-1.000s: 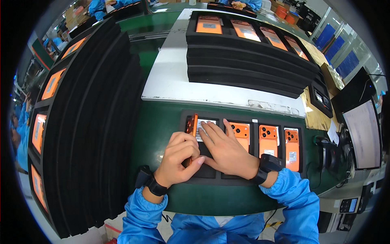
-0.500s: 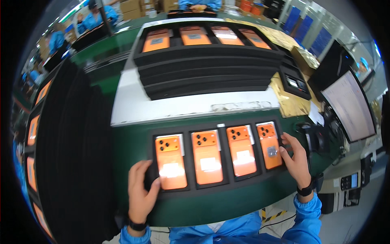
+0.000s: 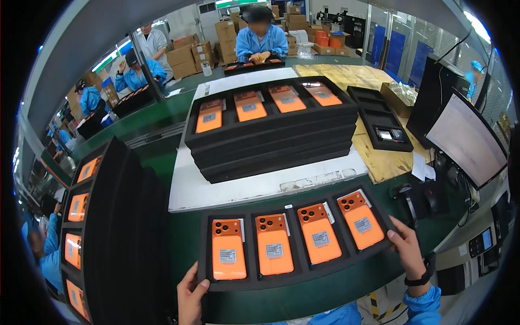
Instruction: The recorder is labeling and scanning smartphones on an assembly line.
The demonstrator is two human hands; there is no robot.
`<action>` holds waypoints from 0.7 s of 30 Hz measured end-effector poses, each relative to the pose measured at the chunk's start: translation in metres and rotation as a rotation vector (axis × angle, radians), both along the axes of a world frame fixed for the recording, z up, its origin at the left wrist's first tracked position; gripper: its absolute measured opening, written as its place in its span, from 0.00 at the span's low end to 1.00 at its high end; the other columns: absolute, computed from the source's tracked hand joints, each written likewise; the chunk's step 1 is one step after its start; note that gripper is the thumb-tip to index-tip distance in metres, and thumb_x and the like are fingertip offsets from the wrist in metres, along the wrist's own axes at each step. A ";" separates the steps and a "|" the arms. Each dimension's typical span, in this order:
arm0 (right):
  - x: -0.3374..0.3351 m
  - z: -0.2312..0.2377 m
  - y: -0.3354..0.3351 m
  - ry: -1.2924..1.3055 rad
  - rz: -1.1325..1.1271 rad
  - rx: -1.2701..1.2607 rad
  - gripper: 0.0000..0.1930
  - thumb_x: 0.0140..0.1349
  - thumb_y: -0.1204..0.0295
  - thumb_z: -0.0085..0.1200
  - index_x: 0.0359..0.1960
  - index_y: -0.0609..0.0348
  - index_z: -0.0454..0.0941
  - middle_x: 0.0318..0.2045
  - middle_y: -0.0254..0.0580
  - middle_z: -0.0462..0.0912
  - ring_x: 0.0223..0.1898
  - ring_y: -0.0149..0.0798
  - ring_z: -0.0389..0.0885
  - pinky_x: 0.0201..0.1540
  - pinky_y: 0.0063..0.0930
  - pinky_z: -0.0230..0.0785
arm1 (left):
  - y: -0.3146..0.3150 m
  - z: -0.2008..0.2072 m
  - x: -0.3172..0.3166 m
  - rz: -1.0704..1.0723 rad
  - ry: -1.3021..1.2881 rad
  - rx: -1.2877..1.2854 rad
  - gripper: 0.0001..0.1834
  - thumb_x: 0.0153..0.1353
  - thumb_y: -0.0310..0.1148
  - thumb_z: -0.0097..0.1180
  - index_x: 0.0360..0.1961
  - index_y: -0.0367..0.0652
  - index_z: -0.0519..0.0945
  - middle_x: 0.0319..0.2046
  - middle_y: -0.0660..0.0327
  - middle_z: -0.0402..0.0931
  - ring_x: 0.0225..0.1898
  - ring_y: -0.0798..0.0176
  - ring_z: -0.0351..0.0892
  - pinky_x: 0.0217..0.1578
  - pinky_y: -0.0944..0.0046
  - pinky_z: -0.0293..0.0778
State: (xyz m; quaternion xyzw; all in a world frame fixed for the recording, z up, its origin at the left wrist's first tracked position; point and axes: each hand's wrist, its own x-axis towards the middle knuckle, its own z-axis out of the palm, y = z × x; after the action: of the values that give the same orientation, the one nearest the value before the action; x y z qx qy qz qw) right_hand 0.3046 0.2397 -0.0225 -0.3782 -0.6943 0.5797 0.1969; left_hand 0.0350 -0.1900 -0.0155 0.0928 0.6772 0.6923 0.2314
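A black foam tray is in front of me above the green tabletop, its right end angled away from me. Several orange phones lie in its slots, camera side up, each with a pale label on its back. My left hand grips the tray's near left corner, thumb on the rim and fingers at the outer side. At the right end my right hand holds the edge, thumb on top and fingers around the side. Whether the tray's underside touches the table cannot be made out.
Beyond the tray, a stack of black trays with orange phones on top stands on a white board. Another tall tray stack rises at left. A monitor and a scanner are at right. Co-workers sit farther back.
My hands have closed on the tray's two ends, and the tray looks larger and more slanted, its right end farther up. The view has tilted upward, showing more of the room.
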 end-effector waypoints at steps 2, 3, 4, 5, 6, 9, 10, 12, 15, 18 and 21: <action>-0.003 0.024 0.005 0.051 0.025 0.060 0.31 0.76 0.65 0.60 0.77 0.65 0.71 0.44 0.27 0.85 0.36 0.18 0.74 0.34 0.17 0.67 | -0.002 0.015 0.000 0.043 0.082 0.035 0.28 0.77 0.34 0.62 0.73 0.34 0.75 0.56 0.56 0.85 0.48 0.63 0.85 0.49 0.65 0.79; -0.007 0.035 0.013 0.097 0.035 0.099 0.32 0.76 0.64 0.59 0.77 0.64 0.71 0.45 0.27 0.85 0.36 0.18 0.74 0.34 0.17 0.67 | -0.002 0.018 -0.009 0.106 0.140 0.012 0.32 0.73 0.34 0.62 0.74 0.31 0.74 0.52 0.60 0.86 0.44 0.70 0.82 0.43 0.69 0.75; -0.014 0.046 0.022 0.138 0.043 0.136 0.32 0.76 0.62 0.59 0.78 0.63 0.71 0.47 0.28 0.85 0.37 0.19 0.75 0.34 0.17 0.67 | 0.004 0.024 -0.021 0.168 0.194 -0.013 0.35 0.70 0.34 0.61 0.75 0.28 0.72 0.48 0.63 0.86 0.41 0.77 0.79 0.38 0.73 0.70; -0.027 0.066 0.030 0.150 0.075 0.172 0.31 0.77 0.61 0.57 0.78 0.62 0.71 0.47 0.28 0.85 0.37 0.19 0.75 0.34 0.17 0.68 | 0.010 0.035 -0.033 0.177 0.237 0.020 0.39 0.69 0.42 0.65 0.76 0.30 0.72 0.50 0.64 0.86 0.39 0.78 0.77 0.35 0.75 0.67; -0.043 0.087 0.041 0.158 0.110 0.207 0.31 0.78 0.59 0.56 0.78 0.61 0.71 0.47 0.28 0.85 0.37 0.19 0.75 0.34 0.17 0.68 | 0.024 0.049 -0.043 0.191 0.297 0.101 0.37 0.72 0.42 0.63 0.75 0.29 0.73 0.49 0.64 0.86 0.38 0.78 0.75 0.34 0.74 0.67; -0.104 0.116 0.100 0.288 0.158 0.213 0.29 0.80 0.56 0.56 0.76 0.59 0.74 0.47 0.27 0.84 0.40 0.19 0.77 0.38 0.17 0.68 | 0.054 0.078 -0.094 0.130 0.387 0.293 0.30 0.79 0.39 0.56 0.75 0.30 0.73 0.59 0.56 0.85 0.54 0.68 0.85 0.53 0.66 0.79; -0.128 0.123 0.125 0.330 0.214 0.199 0.28 0.81 0.54 0.56 0.74 0.58 0.76 0.47 0.27 0.84 0.42 0.20 0.77 0.40 0.18 0.68 | 0.070 0.084 -0.118 0.104 0.396 0.305 0.29 0.80 0.38 0.55 0.74 0.30 0.74 0.61 0.55 0.84 0.58 0.64 0.85 0.60 0.61 0.80; -0.171 0.135 0.169 0.358 0.189 0.176 0.28 0.81 0.51 0.56 0.71 0.57 0.78 0.50 0.26 0.84 0.46 0.21 0.77 0.46 0.21 0.69 | 0.105 0.082 -0.184 0.046 0.427 0.309 0.27 0.79 0.39 0.57 0.73 0.34 0.76 0.61 0.58 0.84 0.56 0.67 0.84 0.52 0.67 0.79; -0.237 0.132 0.187 0.340 0.135 0.246 0.30 0.81 0.47 0.54 0.70 0.57 0.79 0.57 0.31 0.85 0.55 0.29 0.77 0.59 0.33 0.69 | 0.140 0.090 -0.237 0.220 0.538 0.049 0.34 0.74 0.52 0.63 0.72 0.40 0.80 0.58 0.64 0.84 0.56 0.69 0.77 0.51 0.63 0.69; -0.281 0.095 0.214 0.224 0.164 0.372 0.36 0.79 0.42 0.53 0.75 0.55 0.73 0.70 0.41 0.78 0.70 0.41 0.73 0.70 0.46 0.63 | 0.151 0.049 -0.292 0.248 0.723 -0.092 0.37 0.78 0.54 0.59 0.75 0.35 0.74 0.70 0.54 0.76 0.72 0.57 0.71 0.72 0.58 0.64; -0.285 0.065 0.218 0.283 0.134 0.136 0.39 0.78 0.41 0.53 0.81 0.53 0.66 0.78 0.45 0.70 0.79 0.47 0.64 0.75 0.58 0.57 | 0.172 0.024 -0.285 0.035 0.686 0.118 0.37 0.83 0.48 0.52 0.81 0.34 0.62 0.77 0.44 0.67 0.79 0.52 0.64 0.77 0.58 0.58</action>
State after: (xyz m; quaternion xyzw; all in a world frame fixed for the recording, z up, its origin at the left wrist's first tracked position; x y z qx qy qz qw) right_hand 0.0199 0.4574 0.0425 -0.2317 -0.7209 0.5908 0.2786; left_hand -0.2496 -0.0179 0.0084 0.3217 0.6759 0.6625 -0.0277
